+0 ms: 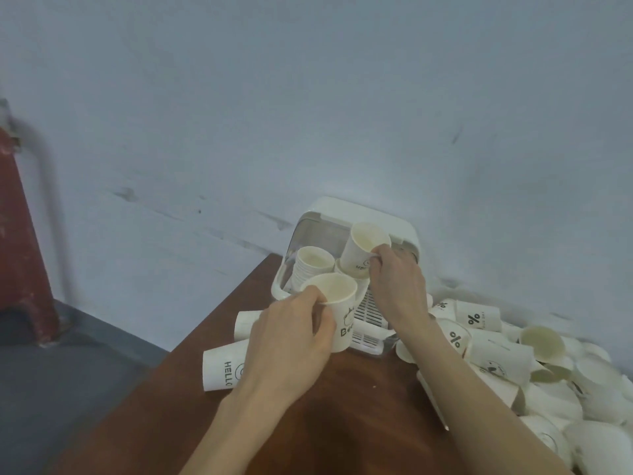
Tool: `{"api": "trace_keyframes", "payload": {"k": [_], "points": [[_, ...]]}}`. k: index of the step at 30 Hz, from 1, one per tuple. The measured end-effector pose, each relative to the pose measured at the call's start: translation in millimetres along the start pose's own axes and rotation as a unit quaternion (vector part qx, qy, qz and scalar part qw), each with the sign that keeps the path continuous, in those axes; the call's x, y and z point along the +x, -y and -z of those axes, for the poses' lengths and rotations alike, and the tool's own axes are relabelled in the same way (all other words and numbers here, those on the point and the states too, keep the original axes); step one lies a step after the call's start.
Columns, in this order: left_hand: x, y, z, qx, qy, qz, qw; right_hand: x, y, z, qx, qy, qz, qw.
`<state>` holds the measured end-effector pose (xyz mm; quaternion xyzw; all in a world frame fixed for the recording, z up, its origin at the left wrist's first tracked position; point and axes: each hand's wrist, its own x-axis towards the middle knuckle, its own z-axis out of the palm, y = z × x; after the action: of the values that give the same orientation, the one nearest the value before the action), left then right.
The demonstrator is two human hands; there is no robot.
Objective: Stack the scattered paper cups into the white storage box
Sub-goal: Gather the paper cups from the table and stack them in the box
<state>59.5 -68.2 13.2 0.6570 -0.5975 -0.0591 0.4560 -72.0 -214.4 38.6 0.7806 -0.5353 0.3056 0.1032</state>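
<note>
The white storage box (pixel 359 209) stands open at the far end of the brown table (pixel 359 406), against the wall. Inside it a stack of paper cups (pixel 313 265) stands at the left. My right hand (pixel 399 286) grips a tilted paper cup (pixel 363 252) by its rim, just above a second stack in the box. My left hand (pixel 291 341) holds an upright cup (pixel 339 310) printed with a small drawing, in front of the box's near edge. Two cups lie on their sides left of my left hand, one marked HELLO (pixel 222 370).
A large heap of loose paper cups (pixel 548 378) covers the table's right side, some marked with a percent sign. A slotted white tray (pixel 371 313) shows in the box's front. A red-brown post (pixel 20 234) stands at the left on the grey floor.
</note>
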Motion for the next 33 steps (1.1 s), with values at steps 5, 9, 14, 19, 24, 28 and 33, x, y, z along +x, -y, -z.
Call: {"api": "trace_keyframes", "payload": {"k": [5, 9, 14, 19, 24, 28, 33], "points": [[35.0, 0.9, -4.3, 0.016, -0.021, -0.011, 1.000, 7.8, -6.7, -18.6, -0.012, 0.047, -0.057, 0.997], [57.2, 3.9, -11.7, 0.003, -0.035, -0.017, 0.999, 2.4, -11.2, -34.5, 0.013, 0.050, -0.066, 0.996], [80.3, 9.9, -8.9, -0.033, -0.032, -0.009, 0.999, -11.6, -7.0, -48.9, 0.036, 0.058, -0.061, 0.996], [100.3, 16.9, 2.1, -0.028, -0.058, 0.014, 0.998, -15.2, -5.6, -54.0, 0.068, 0.038, -0.083, 0.993], [114.1, 16.8, -0.2, -0.031, -0.115, 0.010, 0.993, -18.5, -1.8, -55.0, 0.090, 0.043, -0.093, 0.991], [123.0, 18.4, -11.2, -0.041, -0.161, -0.026, 0.986, -18.4, -2.2, -53.4, 0.112, 0.046, -0.097, 0.988], [127.3, 28.0, -24.0, -0.038, -0.166, -0.044, 0.984, -16.9, -1.5, -52.9, 0.113, 0.049, -0.098, 0.987]]}}
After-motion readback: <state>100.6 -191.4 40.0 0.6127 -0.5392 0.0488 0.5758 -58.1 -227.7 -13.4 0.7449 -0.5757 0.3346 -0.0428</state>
